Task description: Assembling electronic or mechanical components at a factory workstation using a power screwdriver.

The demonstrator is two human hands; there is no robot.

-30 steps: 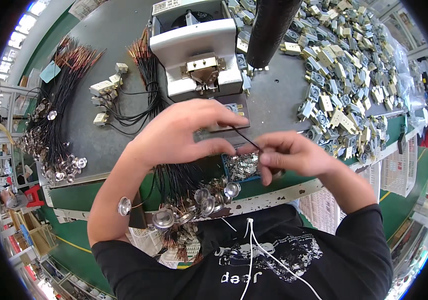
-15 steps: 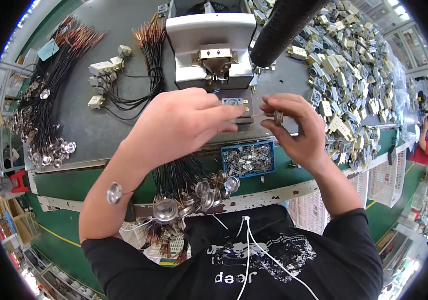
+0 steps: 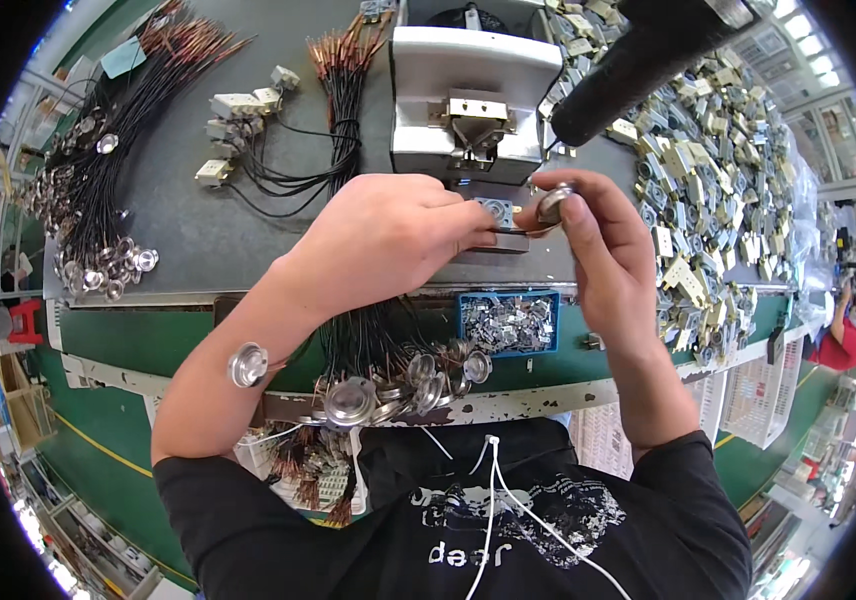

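Note:
My right hand grips a round metal cap between thumb and fingers, its rim tilted toward me. A thin wire runs from the cap side to my left hand, whose fingertips are pinched together on it. Just beyond those fingertips, a small grey block with brass terminals sits on a metal base below the silver press. My left fingers partly cover the base. Another round metal cap rests against my left forearm, on a dark lead.
Black wire bundles with bare copper ends lie left of the press. A blue bin of small metal parts stands at the table edge, beside hanging capped wires. Block-shaped connectors pile up at right. A thick black tube hangs above.
My right hand has turned the cap so its round face shows more. The left fingertips have come together on the wire. The whole view has shifted, moving the table slightly rightward.

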